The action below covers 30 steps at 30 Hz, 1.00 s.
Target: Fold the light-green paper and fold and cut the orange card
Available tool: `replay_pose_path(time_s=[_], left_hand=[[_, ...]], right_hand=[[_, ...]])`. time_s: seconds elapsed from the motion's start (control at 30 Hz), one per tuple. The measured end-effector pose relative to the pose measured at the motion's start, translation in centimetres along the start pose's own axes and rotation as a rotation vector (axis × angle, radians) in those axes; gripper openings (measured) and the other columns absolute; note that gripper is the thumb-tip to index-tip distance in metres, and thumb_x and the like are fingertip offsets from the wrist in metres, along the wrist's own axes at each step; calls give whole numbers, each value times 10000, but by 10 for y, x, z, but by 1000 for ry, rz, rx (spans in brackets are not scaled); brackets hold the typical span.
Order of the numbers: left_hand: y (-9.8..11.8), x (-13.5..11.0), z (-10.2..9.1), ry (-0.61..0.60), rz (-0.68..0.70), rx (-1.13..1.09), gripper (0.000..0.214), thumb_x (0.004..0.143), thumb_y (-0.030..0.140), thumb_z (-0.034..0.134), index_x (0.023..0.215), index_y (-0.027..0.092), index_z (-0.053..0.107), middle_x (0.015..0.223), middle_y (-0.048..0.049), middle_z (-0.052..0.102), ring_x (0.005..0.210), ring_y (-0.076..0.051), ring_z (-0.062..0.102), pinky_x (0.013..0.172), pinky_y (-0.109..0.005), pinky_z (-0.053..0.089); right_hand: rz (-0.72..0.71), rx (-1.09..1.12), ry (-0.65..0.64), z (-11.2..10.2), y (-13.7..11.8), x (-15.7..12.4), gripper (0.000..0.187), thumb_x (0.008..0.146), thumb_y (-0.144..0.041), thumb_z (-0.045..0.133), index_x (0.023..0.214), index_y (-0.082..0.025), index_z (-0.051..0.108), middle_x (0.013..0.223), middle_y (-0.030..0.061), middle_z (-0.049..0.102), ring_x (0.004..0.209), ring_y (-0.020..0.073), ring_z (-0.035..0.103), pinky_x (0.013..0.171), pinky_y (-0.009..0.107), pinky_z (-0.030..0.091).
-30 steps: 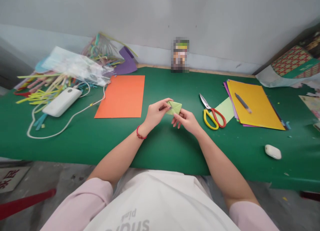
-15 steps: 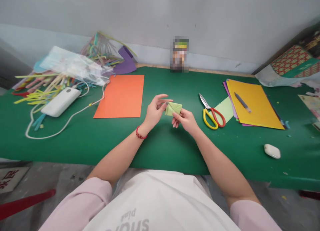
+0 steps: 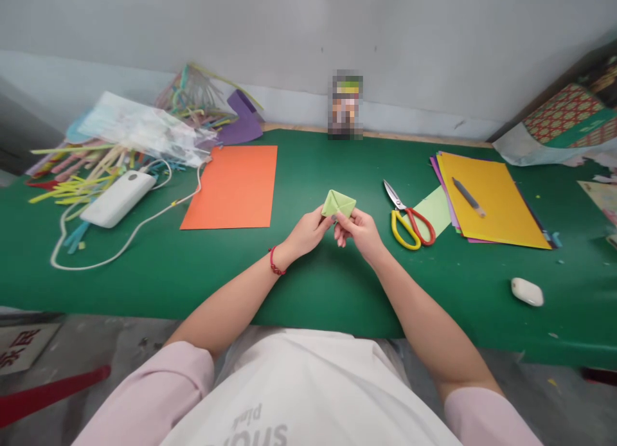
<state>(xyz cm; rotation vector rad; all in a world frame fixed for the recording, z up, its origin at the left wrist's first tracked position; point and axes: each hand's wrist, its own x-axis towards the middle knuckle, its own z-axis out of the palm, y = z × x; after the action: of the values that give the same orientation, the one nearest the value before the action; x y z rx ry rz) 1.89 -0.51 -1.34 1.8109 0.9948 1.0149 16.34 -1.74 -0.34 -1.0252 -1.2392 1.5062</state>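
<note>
A small light green folded paper (image 3: 340,204) is held up between my two hands above the green table, its creases facing me. My left hand (image 3: 308,232) pinches its lower left edge, thumb in front. From the lower right, my right hand (image 3: 357,231) grips it, also with the thumb on the near face. The tips of both thumbs come close together at the paper's bottom edge. Most of the fingers behind the paper are hidden. To the right of my hands lie scissors (image 3: 409,224) with one yellow and one red handle, blades pointing away.
An orange sheet (image 3: 236,186) lies left of my hands, beside a white power bank (image 3: 118,198) with a cable and a heap of paper strips (image 3: 91,169). On the right are stacked coloured sheets (image 3: 496,202) under a pen (image 3: 467,196), and a white earphone case (image 3: 527,292).
My left hand has come down from the paper's upper left to its lower left edge, and its raised fingers have closed. The folded paper has turned and now shows its creased face more squarely.
</note>
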Motion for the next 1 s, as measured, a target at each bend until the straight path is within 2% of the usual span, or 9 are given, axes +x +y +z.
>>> replay_pose_path(time_s=[0.13,0.33,0.43,0.5,0.6,0.67,0.83,1.0], left_hand=[[-1,-1,1,-2,-22,-26,507,883,618,300,677,190,479,563,19,485,494,-100,407,486,-245,342],[5,2,-3,-20,-97,-89,494,854,607,397,578,198,416,515,37,393,465,-97,362,460,-245,315],[6,3,-6,-38,-62,-80,469,868,568,404,583,197,425,507,44,378,447,-91,335,451,-241,295],[6,3,-9,-25,-6,6,449,889,526,391,590,194,442,502,45,383,443,-89,331,453,-238,285],[5,1,-13,39,104,271,414,910,446,398,587,192,449,496,46,391,445,-90,333,464,-239,258],[4,-1,-14,59,182,458,390,916,391,414,584,190,456,507,39,418,456,-94,361,474,-243,244],[2,-2,-13,-26,306,753,325,944,326,391,692,188,545,599,6,541,547,-119,498,497,-244,264],[4,-2,-14,-7,273,892,271,946,273,390,765,175,567,664,-23,594,608,-140,548,508,-248,289]], right_hand=[[-1,-28,-19,-2,0,0,460,650,-624,663,706,-195,508,466,-44,573,334,94,508,336,212,423],[-39,-68,-18,-4,1,1,461,670,-633,639,696,-188,520,453,-50,547,331,85,487,338,206,411],[-53,-86,-14,-3,2,1,453,688,-626,626,717,-185,525,468,-52,539,348,82,495,338,195,410],[-58,-88,40,-2,2,2,459,673,-617,643,800,-192,523,565,-38,590,398,89,534,328,184,405],[-51,-67,153,-4,1,3,553,644,-618,657,994,-222,494,835,6,660,489,103,591,325,187,427],[-17,-41,158,-6,-1,3,584,662,-632,625,1059,-228,483,954,35,657,506,102,595,330,196,444],[58,102,117,-13,-1,6,459,726,-553,611,1034,-231,501,1015,54,669,557,103,602,377,192,463],[-2,230,52,-17,2,7,294,726,-382,620,971,-245,534,1086,35,672,730,141,649,566,253,548]])
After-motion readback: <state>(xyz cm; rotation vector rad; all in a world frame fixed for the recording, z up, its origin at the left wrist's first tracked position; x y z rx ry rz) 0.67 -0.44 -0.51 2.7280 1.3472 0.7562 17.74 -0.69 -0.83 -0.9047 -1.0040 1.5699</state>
